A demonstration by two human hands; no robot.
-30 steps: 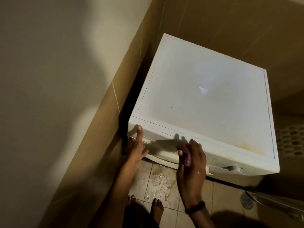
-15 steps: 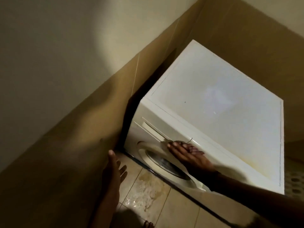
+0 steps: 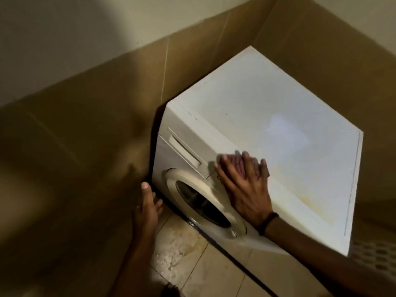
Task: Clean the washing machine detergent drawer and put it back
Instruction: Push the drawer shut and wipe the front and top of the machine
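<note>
The white washing machine (image 3: 267, 129) stands in a tiled corner, and its detergent drawer (image 3: 185, 150) sits pushed in flush at the upper left of the front panel, so whatever is inside cannot be seen. Below it the round door (image 3: 205, 200) is shut, with only dark glass showing. The right hand (image 3: 244, 181) lies flat on the front edge just right of the drawer, its fingers (image 3: 231, 161) spread, blurred and gripping nothing. The left hand (image 3: 147, 206) hangs open and empty near the machine's lower left corner, beside the brown wall (image 3: 85, 136). A wet patch (image 3: 182, 249) marks the floor (image 3: 216, 275). The right side is cut off.
</note>
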